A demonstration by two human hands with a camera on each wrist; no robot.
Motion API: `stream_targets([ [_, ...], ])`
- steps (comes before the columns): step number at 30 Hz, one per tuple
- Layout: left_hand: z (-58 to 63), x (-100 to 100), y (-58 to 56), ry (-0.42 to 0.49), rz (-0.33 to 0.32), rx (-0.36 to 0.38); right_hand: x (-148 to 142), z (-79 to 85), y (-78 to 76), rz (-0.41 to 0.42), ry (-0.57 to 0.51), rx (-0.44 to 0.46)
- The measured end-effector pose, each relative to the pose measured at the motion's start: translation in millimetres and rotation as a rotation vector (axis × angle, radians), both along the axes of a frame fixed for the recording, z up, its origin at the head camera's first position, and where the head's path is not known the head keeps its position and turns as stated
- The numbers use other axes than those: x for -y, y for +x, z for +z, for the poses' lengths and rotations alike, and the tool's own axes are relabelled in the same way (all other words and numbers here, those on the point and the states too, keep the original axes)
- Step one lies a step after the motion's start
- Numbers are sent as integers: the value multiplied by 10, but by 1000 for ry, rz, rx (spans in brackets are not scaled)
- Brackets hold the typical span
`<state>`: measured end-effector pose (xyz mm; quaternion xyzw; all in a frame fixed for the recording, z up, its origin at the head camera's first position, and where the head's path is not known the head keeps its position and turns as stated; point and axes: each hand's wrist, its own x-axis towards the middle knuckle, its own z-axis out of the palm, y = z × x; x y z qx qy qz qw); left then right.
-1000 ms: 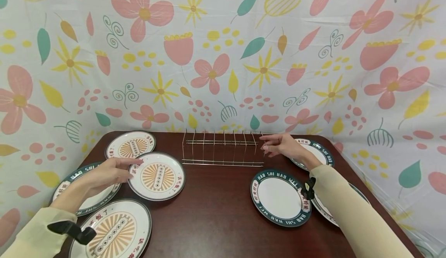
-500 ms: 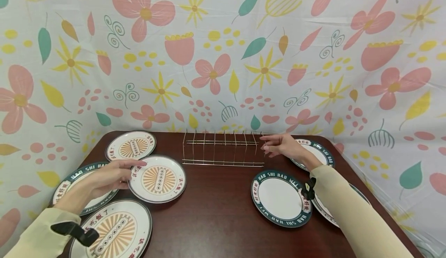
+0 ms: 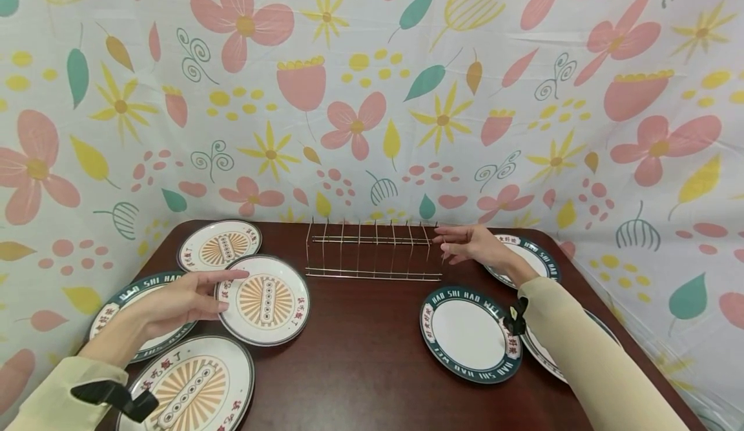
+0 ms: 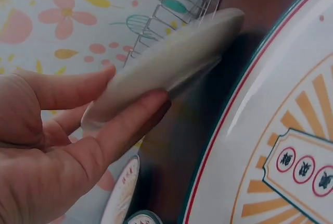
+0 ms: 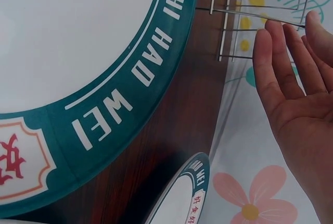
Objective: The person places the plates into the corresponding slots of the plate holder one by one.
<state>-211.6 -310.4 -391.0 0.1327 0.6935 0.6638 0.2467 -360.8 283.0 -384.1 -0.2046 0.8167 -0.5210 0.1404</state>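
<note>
My left hand [image 3: 174, 298] grips the left rim of a small white plate [image 3: 267, 302] printed with an orange sunburst and red characters. In the left wrist view the plate [image 4: 171, 52] appears nearly edge-on and tilted, clear of the table, with the thumb on one face and fingers on the other. At the back, a wire dish rack [image 3: 372, 241] stands with its slots free of plates. My right hand [image 3: 479, 247] pinches the rack's right end wire; the right wrist view shows its fingertips [image 5: 264, 39] right at that wire.
Sunburst plates [image 3: 194, 386] lie at front left and back left [image 3: 221, 245], a green-rimmed plate [image 3: 107, 318] between them. On the right lie a green-rimmed plate [image 3: 469, 334], another behind it [image 3: 526, 256], and one partly under the right sleeve [image 3: 543, 353]. A floral curtain [image 3: 372, 95] hangs behind the dark table [image 3: 349, 353].
The left hand's fingers have shifted on the plate's rim, with the thumb now showing and the forefinger reaching farther over its face. The plate has dipped slightly toward me. The right hand stays at the rack.
</note>
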Motion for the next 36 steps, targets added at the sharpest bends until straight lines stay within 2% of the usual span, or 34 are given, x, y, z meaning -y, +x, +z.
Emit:
stream_targets([
  [3, 53, -22, 62, -32, 0, -53, -5, 0, -2, -4, 3, -1],
  [7, 128, -85, 134, -63, 45, -104, -9, 12, 6, -9, 2, -3],
  [16, 288, -223, 249, -127, 180, -268, -23, -8, -2, -19, 13, -12],
  [24, 523, -341, 331, -257, 316, -466, 0, -12, 9, -16, 9, -29],
  [29, 684, -410, 346, -262, 349, -510, 15, -15, 7, -15, 9, -29],
  [36, 839, -506, 242, -231, 350, -534, 26, -29, -10, -7, 9, -27],
])
